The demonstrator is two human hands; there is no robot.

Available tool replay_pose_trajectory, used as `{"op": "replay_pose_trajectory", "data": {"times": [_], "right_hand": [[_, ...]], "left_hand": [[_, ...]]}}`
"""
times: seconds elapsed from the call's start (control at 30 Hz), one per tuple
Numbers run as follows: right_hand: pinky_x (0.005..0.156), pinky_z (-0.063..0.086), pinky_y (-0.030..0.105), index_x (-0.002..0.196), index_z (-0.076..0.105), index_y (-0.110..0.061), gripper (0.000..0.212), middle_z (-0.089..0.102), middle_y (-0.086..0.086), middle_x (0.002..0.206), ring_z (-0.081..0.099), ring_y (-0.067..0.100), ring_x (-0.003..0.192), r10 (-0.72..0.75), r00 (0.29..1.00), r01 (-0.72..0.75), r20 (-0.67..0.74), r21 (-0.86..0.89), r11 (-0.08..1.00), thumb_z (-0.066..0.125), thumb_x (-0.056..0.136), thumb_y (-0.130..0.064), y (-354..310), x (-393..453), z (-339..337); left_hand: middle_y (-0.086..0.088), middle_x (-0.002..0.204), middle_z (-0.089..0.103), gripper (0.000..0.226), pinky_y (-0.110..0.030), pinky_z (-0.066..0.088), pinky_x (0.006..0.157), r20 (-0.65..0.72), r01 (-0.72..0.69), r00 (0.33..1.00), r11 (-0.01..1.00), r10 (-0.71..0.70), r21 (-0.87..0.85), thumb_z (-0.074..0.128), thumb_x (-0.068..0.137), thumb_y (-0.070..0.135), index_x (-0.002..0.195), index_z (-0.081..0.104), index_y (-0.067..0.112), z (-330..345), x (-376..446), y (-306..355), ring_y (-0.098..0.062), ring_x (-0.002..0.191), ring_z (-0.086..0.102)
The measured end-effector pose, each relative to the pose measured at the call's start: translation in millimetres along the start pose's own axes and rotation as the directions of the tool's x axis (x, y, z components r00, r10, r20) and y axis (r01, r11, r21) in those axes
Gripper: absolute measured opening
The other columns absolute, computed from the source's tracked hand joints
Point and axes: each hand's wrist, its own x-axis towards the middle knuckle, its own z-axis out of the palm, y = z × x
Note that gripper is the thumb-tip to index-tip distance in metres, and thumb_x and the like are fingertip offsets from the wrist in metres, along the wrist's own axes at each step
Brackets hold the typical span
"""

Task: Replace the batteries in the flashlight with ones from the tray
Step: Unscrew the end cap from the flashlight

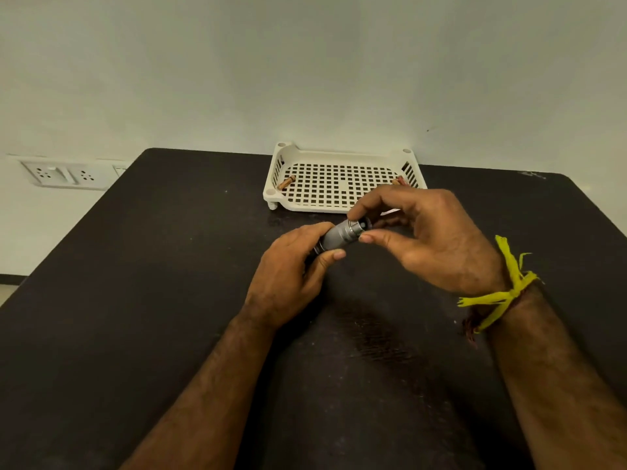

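Two hands on flashlight (pixel 339 236): left hand (pixel 291 266) grips body, right hand (pixel 424 232) pinches end.

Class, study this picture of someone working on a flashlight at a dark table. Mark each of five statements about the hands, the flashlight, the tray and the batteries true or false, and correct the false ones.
1. The left hand grips the flashlight body. True.
2. The right hand lies flat on the table. False: its fingers pinch the flashlight's end, above the table.
3. The white tray stands at the table's far edge, near the wall. True.
4. The tray is full of batteries. False: only one battery at its left and another battery at its right show.
5. A yellow band is tied on the left wrist. False: it is on the right wrist.
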Motion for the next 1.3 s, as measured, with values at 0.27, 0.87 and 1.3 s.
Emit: {"op": "replay_pose_trajectory", "data": {"times": [0.27,0.87,1.3], "right_hand": [[0.069,0.060,0.035,0.098,0.071,-0.014,0.027,0.068,-0.007,0.076,0.068,0.011,0.065,0.172,0.978,-0.180,-0.115,-0.064,0.982,0.078,0.081,-0.034,-1,3,18],[0.088,0.055,0.024,0.096,0.074,-0.013,0.027,0.061,-0.022,0.088,0.065,0.004,0.090,-0.013,0.999,0.010,-0.041,-0.077,0.997,0.081,0.074,0.000,-5,1,8],[0.080,0.060,0.032,0.104,0.069,-0.020,0.032,0.068,-0.006,0.092,0.069,0.012,0.083,0.221,0.972,-0.226,-0.078,-0.059,0.972,0.083,0.077,-0.028,-2,1,17]], "left_hand": [[-0.005,0.119,0.071,0.044,-0.033,0.051,0.097,0.005,-0.035,0.999,0.995,0.035,0.091,0.063,0.094,0.037,0.127,0.065,0.008,-1,1,-3,-0.018,0.108,0.065],[-0.003,0.118,0.071,0.048,-0.035,0.052,0.094,0.048,0.012,0.999,1.000,-0.013,0.023,0.052,0.097,0.043,0.128,0.063,0.008,0,2,2,-0.016,0.105,0.065],[-0.008,0.116,0.072,0.046,-0.039,0.052,0.094,0.005,0.016,1.000,0.993,-0.017,0.119,0.060,0.092,0.038,0.125,0.065,0.006,3,0,-1,-0.023,0.105,0.067]]}}
